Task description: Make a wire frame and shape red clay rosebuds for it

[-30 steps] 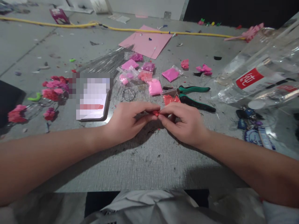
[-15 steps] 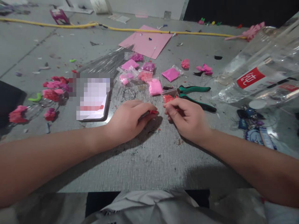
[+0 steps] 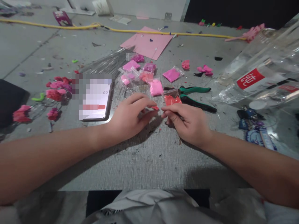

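Note:
My left hand [image 3: 134,115] is closed in a pinch around a small red piece of clay [image 3: 155,108], which shows at the fingertips. Just to its right, my right hand [image 3: 187,119] has thumb and fingers pressed together; whatever they hold, if anything, is hidden. The fingertips of both hands nearly meet above the grey table [image 3: 140,168]. Right behind my right hand lies a clear bag of red clay [image 3: 172,100], with green-handled pliers [image 3: 196,89] beside it. A bag of pink clay [image 3: 156,87] rests beyond the gap between my hands.
A phone [image 3: 95,99] lies left, near pink and red clay flowers [image 3: 57,88]. Behind are more clay bags [image 3: 171,73], thin wires [image 3: 105,62], a pink sheet [image 3: 146,43] and a yellow cable [image 3: 140,32]. Clear plastic bottles [image 3: 257,77] lie at the right.
My right fingertips have shifted slightly left, closer to the red clay in my left hand. The left fingers have lifted and arched a little. The bag of red clay shows more fully.

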Demonstrator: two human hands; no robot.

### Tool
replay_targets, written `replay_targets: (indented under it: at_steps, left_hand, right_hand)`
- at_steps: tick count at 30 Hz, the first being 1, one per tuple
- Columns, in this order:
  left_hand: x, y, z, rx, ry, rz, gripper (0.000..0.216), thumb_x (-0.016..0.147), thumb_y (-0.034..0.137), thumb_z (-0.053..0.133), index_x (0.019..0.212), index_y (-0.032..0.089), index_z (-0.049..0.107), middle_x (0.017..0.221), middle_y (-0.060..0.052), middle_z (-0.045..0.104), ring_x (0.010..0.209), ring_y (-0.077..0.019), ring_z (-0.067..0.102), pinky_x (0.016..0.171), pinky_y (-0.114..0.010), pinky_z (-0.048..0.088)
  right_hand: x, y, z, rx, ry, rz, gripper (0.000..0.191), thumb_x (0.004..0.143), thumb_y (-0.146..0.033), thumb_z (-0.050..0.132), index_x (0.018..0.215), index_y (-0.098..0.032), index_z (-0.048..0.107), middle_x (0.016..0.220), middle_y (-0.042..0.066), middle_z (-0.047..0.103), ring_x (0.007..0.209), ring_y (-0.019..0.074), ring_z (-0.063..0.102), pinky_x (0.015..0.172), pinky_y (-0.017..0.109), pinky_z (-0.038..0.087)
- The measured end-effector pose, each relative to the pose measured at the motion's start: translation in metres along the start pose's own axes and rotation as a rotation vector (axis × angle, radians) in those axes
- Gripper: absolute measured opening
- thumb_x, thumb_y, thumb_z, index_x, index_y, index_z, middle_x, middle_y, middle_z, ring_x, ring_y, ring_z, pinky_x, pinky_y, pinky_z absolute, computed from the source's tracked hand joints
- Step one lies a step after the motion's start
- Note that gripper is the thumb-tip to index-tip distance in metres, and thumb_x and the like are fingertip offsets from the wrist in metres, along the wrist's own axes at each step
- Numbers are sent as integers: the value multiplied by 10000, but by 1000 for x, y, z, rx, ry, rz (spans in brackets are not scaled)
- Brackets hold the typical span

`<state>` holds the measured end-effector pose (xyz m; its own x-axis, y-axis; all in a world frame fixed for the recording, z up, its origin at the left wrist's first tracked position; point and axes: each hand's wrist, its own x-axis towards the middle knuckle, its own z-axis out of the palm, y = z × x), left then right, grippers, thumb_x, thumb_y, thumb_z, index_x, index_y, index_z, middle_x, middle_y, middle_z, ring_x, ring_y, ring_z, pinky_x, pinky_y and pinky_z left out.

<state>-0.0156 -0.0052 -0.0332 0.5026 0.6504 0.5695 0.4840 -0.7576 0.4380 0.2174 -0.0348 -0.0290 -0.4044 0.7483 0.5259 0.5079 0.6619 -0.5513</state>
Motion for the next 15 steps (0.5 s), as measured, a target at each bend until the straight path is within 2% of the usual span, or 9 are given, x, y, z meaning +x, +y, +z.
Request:
replay_targets:
  at_steps: [2, 5, 8, 11, 15]
  left_hand:
    - [2, 9, -5, -154, -27, -87, 109, 961, 238, 681, 984, 157, 751, 793, -25, 713, 678, -121, 618, 640, -249, 489]
    - [4, 20, -9, -455, -133, -261, 183, 963, 251, 656, 837, 146, 736, 681, -3, 684, 580, -93, 565, 532, -215, 427]
    - [7, 23, -8, -698, -249, -369, 206, 938, 241, 659, 766, 136, 706, 629, 15, 633, 541, -79, 511, 498, -203, 394]
    - [10, 22, -6, -845, -315, -416, 184, 917, 209, 670, 749, 137, 695, 613, 32, 603, 532, -67, 486, 496, -192, 382]
    - [11, 21, -6, -945, -339, -463, 180, 903, 161, 671, 725, 140, 679, 552, 58, 530, 483, -49, 416, 445, -177, 312]
  right_hand:
    - [-1, -1, -2, 1, 8, -55, 65, 1013, -231, 682, 1017, -183, 726, 867, 15, 783, 723, 125, 702, 687, 254, 524]
    - [-3, -7, -4, 39, 15, -194, 149, 940, -308, 790, 917, -187, 707, 797, 4, 733, 710, 124, 670, 672, 254, 525]
    - [-3, -13, -2, 51, 44, -302, 88, 967, -244, 754, 1036, -195, 730, 869, 24, 708, 753, 127, 655, 690, 264, 551]
    - [-1, -14, 3, 34, 84, -300, 163, 982, -184, 720, 1138, -225, 738, 930, 31, 689, 819, 139, 651, 735, 293, 577]
    - [1, -8, 7, 93, 82, -283, 214, 975, -152, 718, 1180, -209, 745, 978, 42, 661, 839, 130, 629, 742, 292, 580]
